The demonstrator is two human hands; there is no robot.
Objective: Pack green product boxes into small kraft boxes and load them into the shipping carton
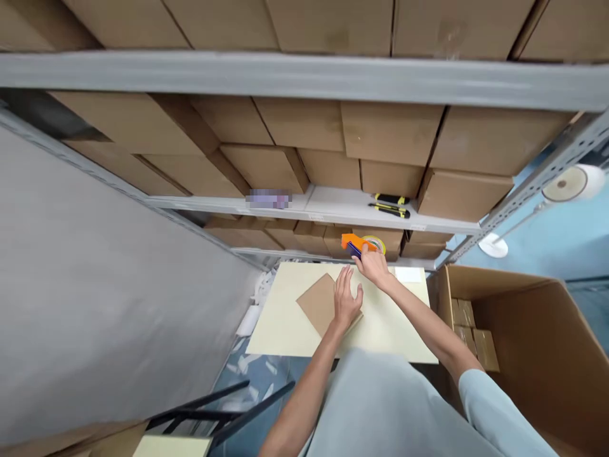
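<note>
Taking the pale yellow table [285, 324] as the landmark, a broad grey wall panel [95, 285] fills the view to its left, and below the table's near left corner dark metal chair legs [214, 409] show over a bluish floor strewn with white scraps [250, 320]. On the table's middle lies a flat brown cardboard piece [318, 302], turned cornerwise to the table edges. The person's left hand [346, 301] lies flat on the right part of that cardboard, fingers spread and released, pressing down rather than gripping. Just beyond it, at the table's far edge, the right hand [373, 266] is closed around an orange tape dispenser [358, 244] carrying a roll of clear tape; the dispenser sits over the far edge, just past the cardboard's far corner. A small white sheet [408, 274] rests on the table's far right corner. Above and behind the table run grey shelves [333, 206] stacked with brown cartons [390, 133], and on the shelf directly above the dispenser lie two black-and-yellow utility knives [391, 204]. To the right of the table stands a large open cardboard box [523, 317] holding smaller brown packets [471, 330] along its left inner wall. Further right, above that box, a white lamp [568, 184] stands on a thin stem.
</note>
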